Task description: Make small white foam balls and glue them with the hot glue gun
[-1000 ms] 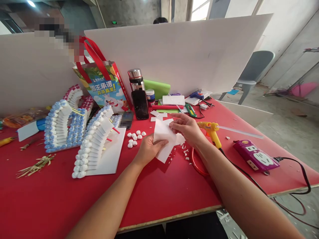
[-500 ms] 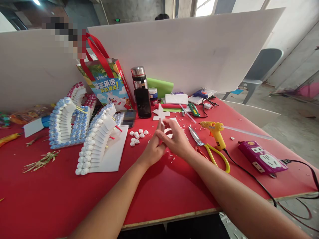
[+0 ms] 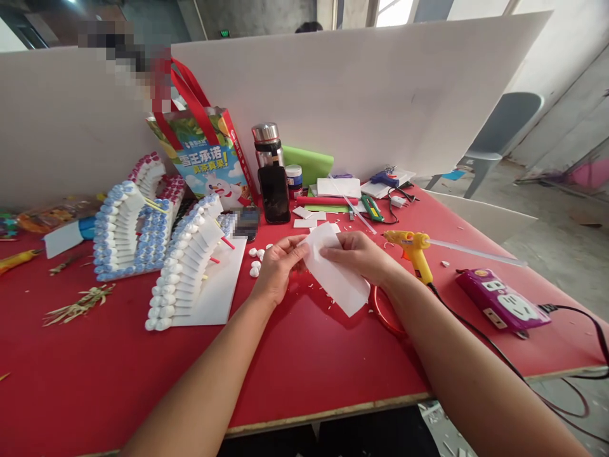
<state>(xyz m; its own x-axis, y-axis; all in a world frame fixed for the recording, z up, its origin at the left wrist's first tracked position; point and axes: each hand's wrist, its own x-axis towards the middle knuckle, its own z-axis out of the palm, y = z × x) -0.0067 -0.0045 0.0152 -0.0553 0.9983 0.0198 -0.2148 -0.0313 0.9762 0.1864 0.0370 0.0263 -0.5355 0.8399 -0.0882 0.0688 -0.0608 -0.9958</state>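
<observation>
Between my two hands is a thin white sheet (image 3: 337, 279), tilted above the table with its long end toward me. My left hand (image 3: 276, 270) pinches its upper left edge between thumb and fingers. My right hand (image 3: 364, 254) grips its upper right side, thumb lying on top. Small white puffs (image 3: 255, 261) sit just behind my left hand, partly covered by it. Under my right forearm a red handle loop (image 3: 384, 312) shows; the rest of that tool is hidden. Small white rectangular pieces (image 3: 304, 222) lie beyond my hands.
On the left stand fan-shaped models (image 3: 183, 266) of white pieces and puffs. A yellow glue gun (image 3: 413, 247) and a purple power strip (image 3: 502, 299) lie at right. Behind are a phone (image 3: 274, 193), a steel flask (image 3: 265, 134), a gift bag (image 3: 209, 158) and a white board (image 3: 356, 95).
The white sheet has turned from edge-on to broad side facing me, and more of it shows. My hands have moved apart to its two sides. The scissors are now mostly hidden.
</observation>
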